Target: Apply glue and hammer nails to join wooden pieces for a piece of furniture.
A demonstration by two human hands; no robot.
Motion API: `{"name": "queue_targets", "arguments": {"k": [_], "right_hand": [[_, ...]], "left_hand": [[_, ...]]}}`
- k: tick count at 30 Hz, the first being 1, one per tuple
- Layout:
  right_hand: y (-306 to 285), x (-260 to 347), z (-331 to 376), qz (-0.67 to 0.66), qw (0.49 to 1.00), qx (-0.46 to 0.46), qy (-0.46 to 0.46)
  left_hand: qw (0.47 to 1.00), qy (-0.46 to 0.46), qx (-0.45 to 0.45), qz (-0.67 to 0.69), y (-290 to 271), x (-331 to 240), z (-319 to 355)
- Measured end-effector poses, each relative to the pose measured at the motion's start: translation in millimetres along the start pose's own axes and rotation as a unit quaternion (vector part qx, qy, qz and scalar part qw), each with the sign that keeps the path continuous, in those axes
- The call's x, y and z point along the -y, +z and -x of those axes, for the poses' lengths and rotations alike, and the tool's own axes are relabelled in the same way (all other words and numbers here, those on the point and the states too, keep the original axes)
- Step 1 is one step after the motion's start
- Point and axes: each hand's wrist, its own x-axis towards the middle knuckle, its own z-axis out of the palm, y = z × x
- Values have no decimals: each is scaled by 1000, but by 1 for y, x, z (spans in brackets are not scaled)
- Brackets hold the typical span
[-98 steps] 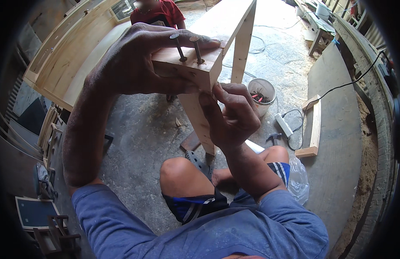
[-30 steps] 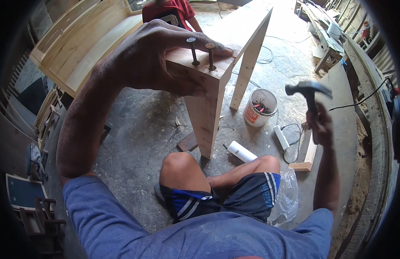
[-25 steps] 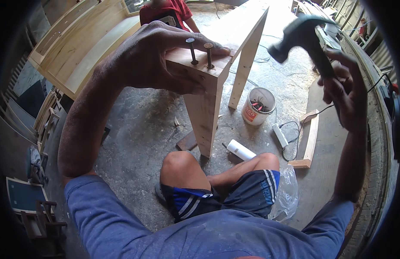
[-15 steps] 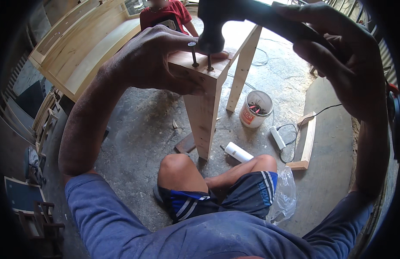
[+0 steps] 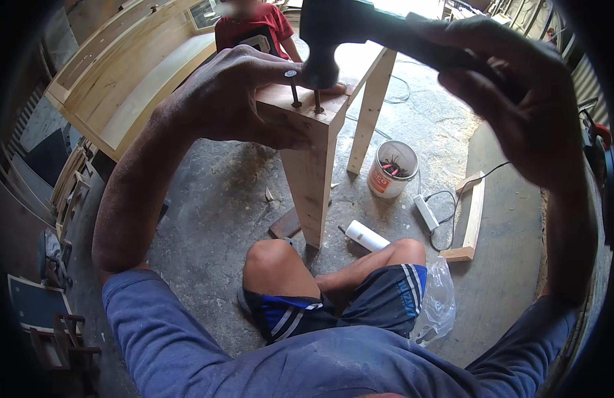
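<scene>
My right hand (image 5: 519, 93) grips the handle of a dark hammer (image 5: 320, 40). Its striking face is down at the top of one nail (image 5: 317, 103), whose head is hidden. Just left of it, a second nail (image 5: 294, 89) stands partly sunk in the end of a pale wooden frame (image 5: 309, 186). This frame rises upright from the floor between my knees and a farther leg. My left hand (image 5: 231, 93) is closed around its top left corner, thumb on the near side and fingers reaching behind the nails.
A white bucket (image 5: 406, 182) holding red-handled tools and sticks stands right of the frame. Nearby lie a white tube (image 5: 367, 235), a power strip (image 5: 425, 212) with cord, a small wooden frame (image 5: 478, 205) and a plastic bag (image 5: 436, 305). A person in red (image 5: 270, 26) is beyond, beside a large wooden cabinet (image 5: 141, 73).
The hammer and my right hand have shifted slightly left and lower in the picture. The frame's top and my left hand have also moved a little down; the grips are unchanged.
</scene>
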Motion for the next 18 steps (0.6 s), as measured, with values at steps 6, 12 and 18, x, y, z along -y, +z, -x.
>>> {"name": "queue_targets", "arguments": {"k": [6, 12, 18], "right_hand": [[0, 2, 6, -11, 1000, 3, -25], [1, -19, 41, -115, 990, -8, 78], [19, -9, 44, -106, 993, 53, 0]], "left_hand": [[1000, 25, -13, 6, 0, 0, 1], [999, 40, -28, 20, 1, -1, -1], [999, 35, -34, 10, 1, -3, -1]]}}
